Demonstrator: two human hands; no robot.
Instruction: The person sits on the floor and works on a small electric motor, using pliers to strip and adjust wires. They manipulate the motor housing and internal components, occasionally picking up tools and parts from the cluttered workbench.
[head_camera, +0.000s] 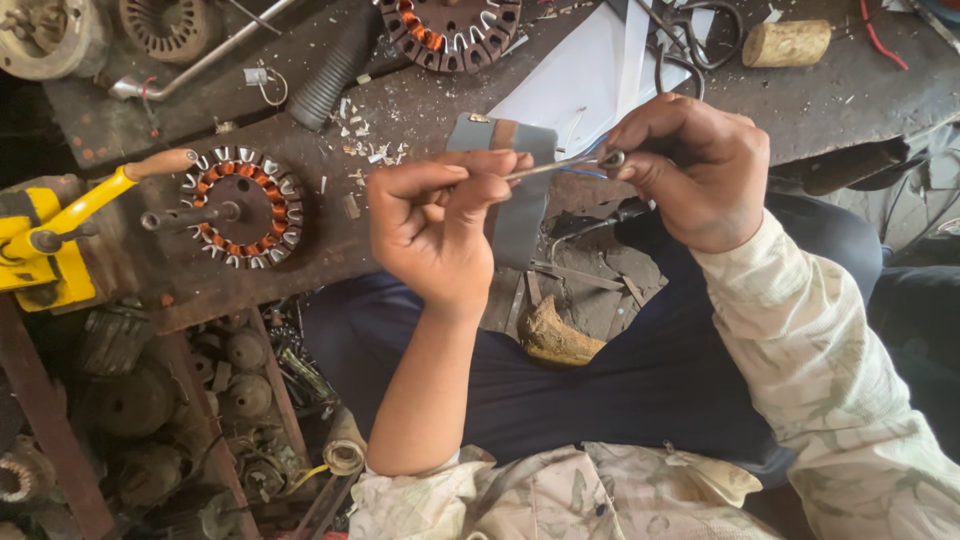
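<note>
Scene: a person sits at a cluttered workbench, seen from above, both hands raised over the lap.
Left hand: the left hand is curled, thumb and fingertips pinching one end of a thin metal rod.
Right hand: the right hand is closed around the other end of the thin metal rod, fingers folded tight over it; what looks like a small ring shows at the knuckles, though the view is too fine to be sure.
Rod: held level between the two hands, above a grey folded sheet that lies on the bench edge.
Left of the hands: a wound stator with copper coils sits on a spindle, beside a yellow hand-crank winder with a wooden handle.
Far side of the bench: a second stator, a black ribbed hose, white paper sheets and a short wooden block.
Below the bench: old motor parts heaped on a lower shelf.
Clothing: dark trousers, pale patterned sleeves, the left one pushed up to the elbow.
</note>
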